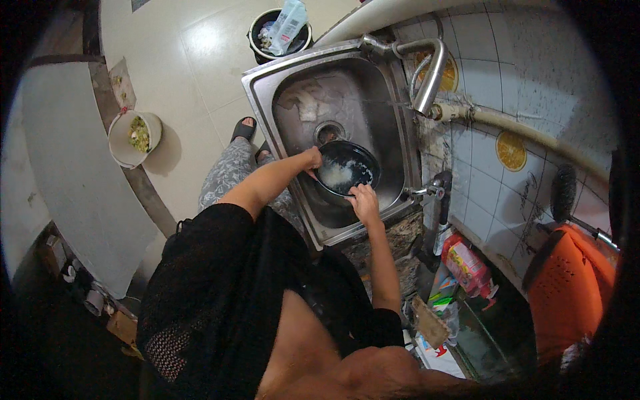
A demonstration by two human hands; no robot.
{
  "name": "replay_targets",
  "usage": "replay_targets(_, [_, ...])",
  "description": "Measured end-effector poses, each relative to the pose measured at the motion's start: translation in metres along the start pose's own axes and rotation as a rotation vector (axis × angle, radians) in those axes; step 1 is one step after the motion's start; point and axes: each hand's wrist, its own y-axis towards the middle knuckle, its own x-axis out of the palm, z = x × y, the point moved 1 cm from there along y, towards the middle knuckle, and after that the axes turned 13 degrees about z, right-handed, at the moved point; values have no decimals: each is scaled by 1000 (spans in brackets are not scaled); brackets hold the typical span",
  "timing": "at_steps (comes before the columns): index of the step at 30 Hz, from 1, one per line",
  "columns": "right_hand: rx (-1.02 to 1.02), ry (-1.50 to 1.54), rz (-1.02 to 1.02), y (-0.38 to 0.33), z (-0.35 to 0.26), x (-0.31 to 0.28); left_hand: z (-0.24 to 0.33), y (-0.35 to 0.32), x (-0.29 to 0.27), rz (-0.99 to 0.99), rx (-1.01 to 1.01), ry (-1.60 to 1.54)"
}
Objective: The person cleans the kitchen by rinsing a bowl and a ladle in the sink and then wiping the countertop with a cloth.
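Both left hand [312, 161] and right hand [365, 202] grip a black bowl [365, 157] by its rim between them, sink [262, 100] below; wet, it's likely slippery and stiff, steadiest held from opposite sides.

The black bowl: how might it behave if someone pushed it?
The black bowl would likely stay stiff: it looks evenly round between the left hand and right hand. Its glossy surface may be slippery; the whitish contents could shift.
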Motion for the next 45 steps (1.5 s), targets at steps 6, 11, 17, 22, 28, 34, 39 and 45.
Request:
replay_targets(6, [28, 28, -58, 15, -9, -9, 6, 0, -10, -58, -9, 12])
replay_targets(11, [23, 87, -28, 21, -13, -10, -1, -3, 1, 33, 34, -32])
replay_targets(17, [13, 59, -23, 27, -12, -9, -12, -5, 29, 110, 64, -72])
replay_targets(22, [20, 28, -49, 28, -8, -7, -19, -8, 44, 100, 55, -77])
replay_targets(28, [-8, 63, -31, 34, -11, -9, -18, -8, 37, 152, 52, -81])
replay_targets(34, [-21, 75, -26, 41, -11, -8, -9, -4, -24, -48, 15, -155])
replay_targets(39, [-14, 66, -74, 45, -12, -12, -16, -6, 11, 40, 44, -52])
replay_targets(45, [-19, 46, -104, 49, -10, -13, -24, -6, 32, 175, 130, -102])
